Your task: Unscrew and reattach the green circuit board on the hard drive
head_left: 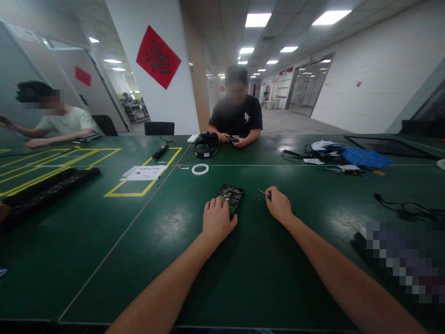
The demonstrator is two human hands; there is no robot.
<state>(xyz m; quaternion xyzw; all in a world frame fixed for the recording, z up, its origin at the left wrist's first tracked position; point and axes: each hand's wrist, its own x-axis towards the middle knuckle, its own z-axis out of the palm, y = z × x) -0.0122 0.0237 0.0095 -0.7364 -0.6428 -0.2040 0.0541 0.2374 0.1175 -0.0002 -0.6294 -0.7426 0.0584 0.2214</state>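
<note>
A small opened electronic device (231, 195), dark with green circuit board showing, lies on the green table (174, 260) in front of me. My left hand (217, 220) rests on its near end, fingers curled over it and holding it down. My right hand (278, 204) is closed around a small screwdriver (263, 192), whose thin tip points left toward the device but stays a little apart from it.
A white tape ring (200, 169) lies beyond the device. A person across the table (236, 116) handles a small object beside a black headset (206, 144). Another person sits at far left (59, 123). A blue tray (365, 157), cables (403, 208), and paper in a yellow-marked box (144, 172) lie around.
</note>
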